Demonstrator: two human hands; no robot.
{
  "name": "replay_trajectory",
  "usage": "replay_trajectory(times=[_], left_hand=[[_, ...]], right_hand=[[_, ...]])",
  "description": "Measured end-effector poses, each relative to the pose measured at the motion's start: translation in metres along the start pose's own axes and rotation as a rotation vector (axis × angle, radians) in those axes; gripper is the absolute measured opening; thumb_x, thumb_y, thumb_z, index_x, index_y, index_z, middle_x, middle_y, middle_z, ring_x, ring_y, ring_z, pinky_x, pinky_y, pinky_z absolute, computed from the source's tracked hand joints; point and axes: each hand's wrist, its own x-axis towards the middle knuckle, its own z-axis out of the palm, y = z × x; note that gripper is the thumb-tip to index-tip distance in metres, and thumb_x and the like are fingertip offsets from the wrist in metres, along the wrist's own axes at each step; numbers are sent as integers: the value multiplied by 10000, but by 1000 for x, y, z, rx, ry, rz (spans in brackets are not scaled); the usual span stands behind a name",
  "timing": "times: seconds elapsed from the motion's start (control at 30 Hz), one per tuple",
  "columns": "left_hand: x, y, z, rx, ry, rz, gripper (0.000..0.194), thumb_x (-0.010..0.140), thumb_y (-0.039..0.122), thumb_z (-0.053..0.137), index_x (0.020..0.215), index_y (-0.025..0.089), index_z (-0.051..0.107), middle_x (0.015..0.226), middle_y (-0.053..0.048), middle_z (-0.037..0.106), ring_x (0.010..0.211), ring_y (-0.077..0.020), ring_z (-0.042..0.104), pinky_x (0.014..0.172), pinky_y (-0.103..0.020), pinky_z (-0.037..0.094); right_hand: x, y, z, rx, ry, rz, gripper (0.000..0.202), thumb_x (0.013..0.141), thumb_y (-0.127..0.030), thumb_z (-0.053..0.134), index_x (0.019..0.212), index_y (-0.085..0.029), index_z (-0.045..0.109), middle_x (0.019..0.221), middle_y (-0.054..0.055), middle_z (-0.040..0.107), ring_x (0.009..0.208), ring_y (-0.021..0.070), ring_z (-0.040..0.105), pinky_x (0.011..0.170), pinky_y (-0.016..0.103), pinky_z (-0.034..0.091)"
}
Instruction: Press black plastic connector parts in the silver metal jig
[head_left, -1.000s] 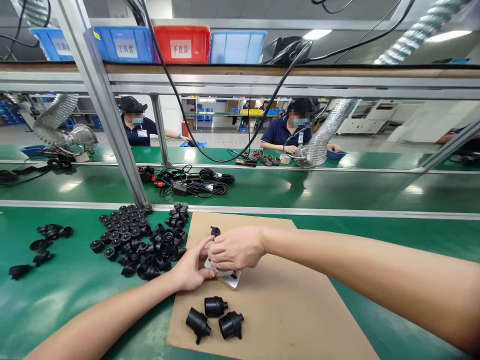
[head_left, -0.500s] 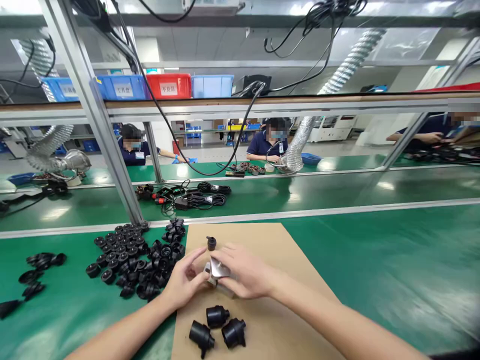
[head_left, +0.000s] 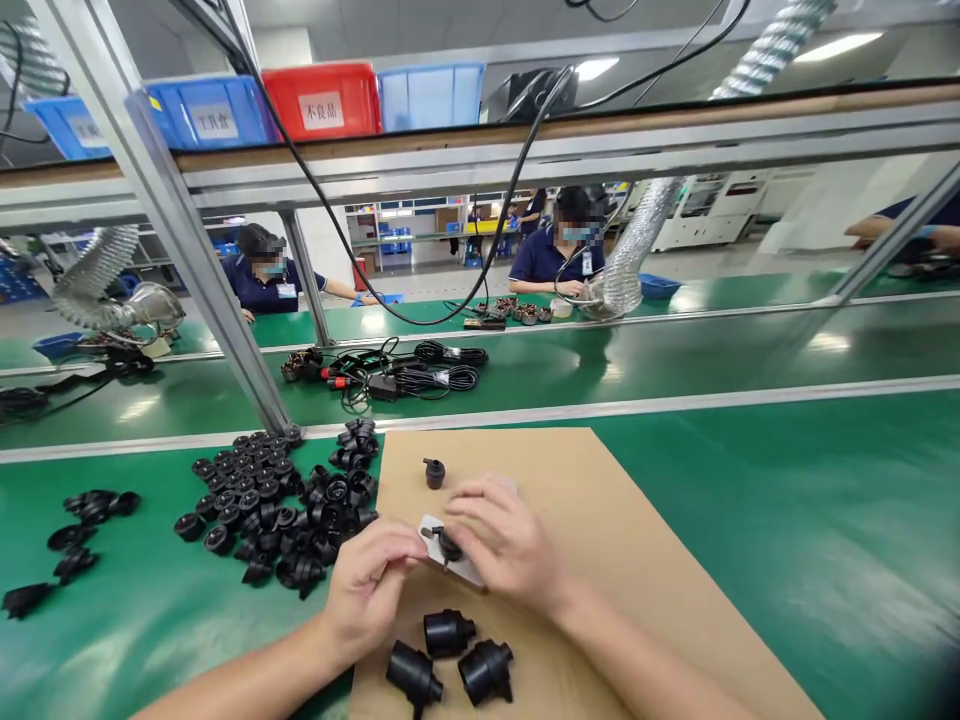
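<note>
A light grey block [head_left: 471, 574] lies on the brown board between my hands. On top of it is a small black plastic part [head_left: 448, 545] with a short spout to the left. My right hand [head_left: 514, 550] curls over this part from the right, fingers bent around it and partly hiding it. My left hand [head_left: 375, 580] is closed, its fingertips pinched at the block's left corner. Beyond them a small black spouted cap [head_left: 433, 473] stands upright. Nearer to me are three black cylindrical housings, one of them a housing [head_left: 448, 633] closest to the block.
The brown board [head_left: 637, 580] covers part of the green table [head_left: 847, 480]. A heap of black plastic parts [head_left: 255, 500] lies left, with several more farther left. Behind are coiled black cables [head_left: 442, 378], a metal post [head_left: 202, 250] and co-workers at the opposite bench.
The metallic block held between my hands now lies flat with a black part on it. My left fingers went from spread to pinched; my right hand turned over the top. The view shifted.
</note>
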Motion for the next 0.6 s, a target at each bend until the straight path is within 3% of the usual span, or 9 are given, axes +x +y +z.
replay_trajectory(times=[0.13, 0.37, 0.47, 0.6], left_hand=[[3, 2, -1, 32, -16, 31, 278, 1044, 93, 542, 1063, 275, 751, 917, -56, 753, 837, -218, 692, 779, -364, 567], [8, 7, 2, 114, -36, 159, 274, 997, 2, 542, 1022, 208, 721, 909, -62, 748, 799, -184, 679, 731, -313, 558], [9, 2, 1, 124, 1, 88, 252, 1010, 17, 542, 1039, 207, 705, 927, -51, 726, 849, -178, 683, 781, -299, 559], [9, -10, -3, 164, 79, -43, 184, 1053, 104, 556, 1072, 220, 698, 1022, -59, 710, 970, -192, 691, 859, -293, 552]], right_hand=[[-2, -29, 16, 45, -14, -109, 278, 964, -137, 664, 1224, -232, 692, 994, 85, 715, 832, 215, 637, 720, 353, 541], [-2, -28, 14, 55, -31, -174, 250, 963, -111, 651, 1202, -179, 681, 971, 91, 715, 820, 202, 629, 727, 335, 529], [0, -17, 8, 34, -94, -75, 241, 984, -128, 632, 1216, -181, 676, 1041, 104, 714, 908, 217, 664, 790, 348, 549], [-2, 0, 2, -58, -286, 152, 250, 965, -241, 724, 1208, -197, 688, 1195, 124, 698, 1067, 269, 688, 902, 400, 572]])
